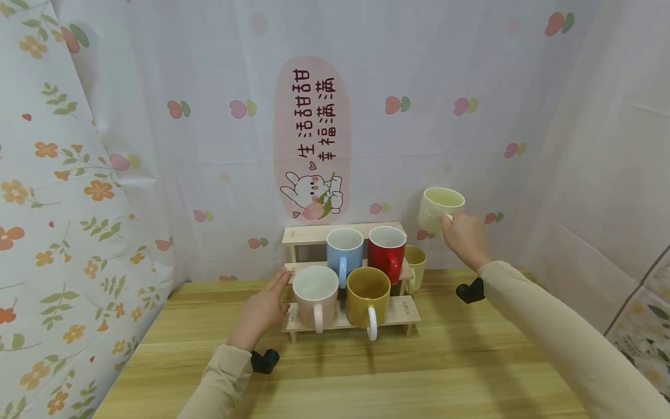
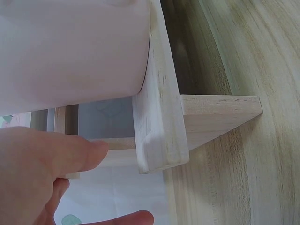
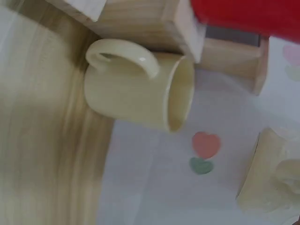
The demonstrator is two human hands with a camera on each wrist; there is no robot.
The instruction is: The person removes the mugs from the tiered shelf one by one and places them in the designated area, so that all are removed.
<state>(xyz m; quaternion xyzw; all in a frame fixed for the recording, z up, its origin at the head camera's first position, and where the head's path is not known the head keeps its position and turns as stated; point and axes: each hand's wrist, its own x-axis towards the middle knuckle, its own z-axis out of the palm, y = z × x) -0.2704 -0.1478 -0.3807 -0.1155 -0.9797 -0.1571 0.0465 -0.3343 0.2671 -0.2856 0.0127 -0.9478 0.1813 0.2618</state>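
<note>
My right hand (image 1: 467,238) grips a pale yellow-green mug (image 1: 431,215) by its handle and holds it in the air, right of the three-step wooden rack (image 1: 405,311). Part of this mug (image 3: 262,176) shows at the right edge of the right wrist view. My left hand (image 1: 264,308) is at the rack's left end, fingers extended against the middle step. In the left wrist view the thumb (image 2: 89,152) lies near a step's end. A pink mug (image 1: 316,297) and a mustard mug (image 1: 369,297) stand on the lowest step; a light blue mug (image 1: 340,250) and a red mug (image 1: 384,250) on the middle one.
A cream-yellow mug (image 3: 126,89) stands upright on the wooden table (image 1: 340,384), beside the rack's right end. The rack's top step (image 1: 314,234) bears no mug. Patterned cloth (image 1: 220,151) hangs behind and at both sides.
</note>
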